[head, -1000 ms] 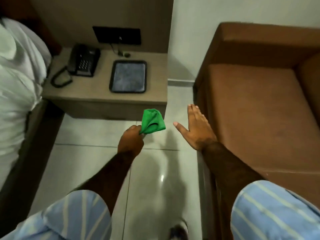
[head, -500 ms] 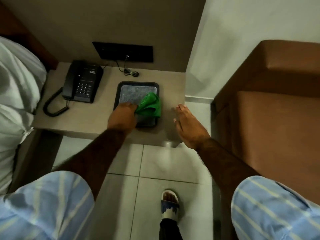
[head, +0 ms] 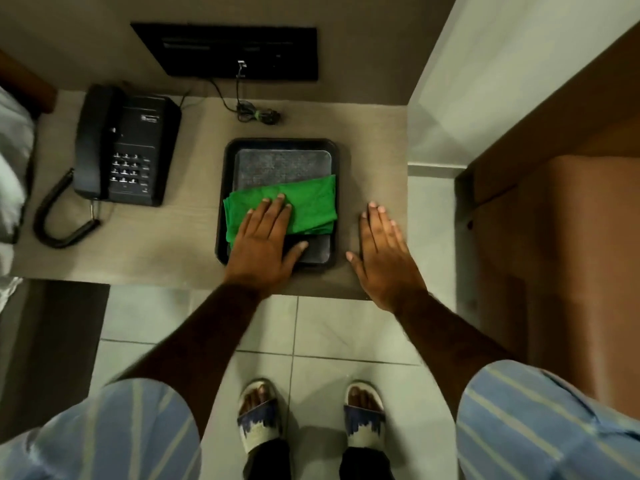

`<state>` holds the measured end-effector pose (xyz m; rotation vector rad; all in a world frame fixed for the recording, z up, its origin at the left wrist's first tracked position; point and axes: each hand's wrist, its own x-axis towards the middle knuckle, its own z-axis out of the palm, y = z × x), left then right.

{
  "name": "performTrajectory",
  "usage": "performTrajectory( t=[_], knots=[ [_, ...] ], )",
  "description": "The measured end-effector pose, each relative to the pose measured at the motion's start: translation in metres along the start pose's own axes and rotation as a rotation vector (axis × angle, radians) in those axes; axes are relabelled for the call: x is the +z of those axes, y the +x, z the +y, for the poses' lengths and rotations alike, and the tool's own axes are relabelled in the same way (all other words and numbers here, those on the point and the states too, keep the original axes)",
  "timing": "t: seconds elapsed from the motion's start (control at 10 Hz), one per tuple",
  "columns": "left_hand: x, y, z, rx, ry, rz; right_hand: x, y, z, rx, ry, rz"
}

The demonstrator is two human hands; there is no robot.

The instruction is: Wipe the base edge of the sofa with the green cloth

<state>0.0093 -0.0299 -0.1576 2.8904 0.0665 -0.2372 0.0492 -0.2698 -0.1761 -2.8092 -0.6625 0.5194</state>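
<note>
The green cloth (head: 311, 206) lies spread across the middle of a black tray (head: 280, 143) on the bedside table (head: 187, 230). My left hand (head: 265, 244) rests flat on the cloth's left part, fingers stretched out and not gripping. Beside the tray, my right hand (head: 381, 251) lies flat and empty over the table's right end. The brown sofa (head: 561, 237) stands to the right of the table, with its side panel facing me. Its base edge lies in shadow at the floor.
A black telephone (head: 124, 147) with a coiled cord sits on the table's left. A dark wall panel (head: 225, 50) with a bundled cable (head: 254, 114) is behind the tray. White bedding (head: 10, 168) shows at far left. My sandalled feet (head: 258, 417) stand on the tiled floor.
I stepped up to the bedside table. My left hand carried the bunched cloth onto the tray and flattened out on top of it. My right hand moved over the table's right end.
</note>
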Motion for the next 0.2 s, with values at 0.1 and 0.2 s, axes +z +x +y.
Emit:
performTrajectory(
  t=[0.1,0.2],
  knots=[
    [0.001,-0.002,0.003,0.006,0.037,-0.043,0.003,0.007,-0.005,0.05,-0.006,-0.014],
    [-0.029,-0.005,0.01,0.007,0.012,-0.126,-0.046,0.01,-0.018,0.098,0.034,-0.128]
  ],
)
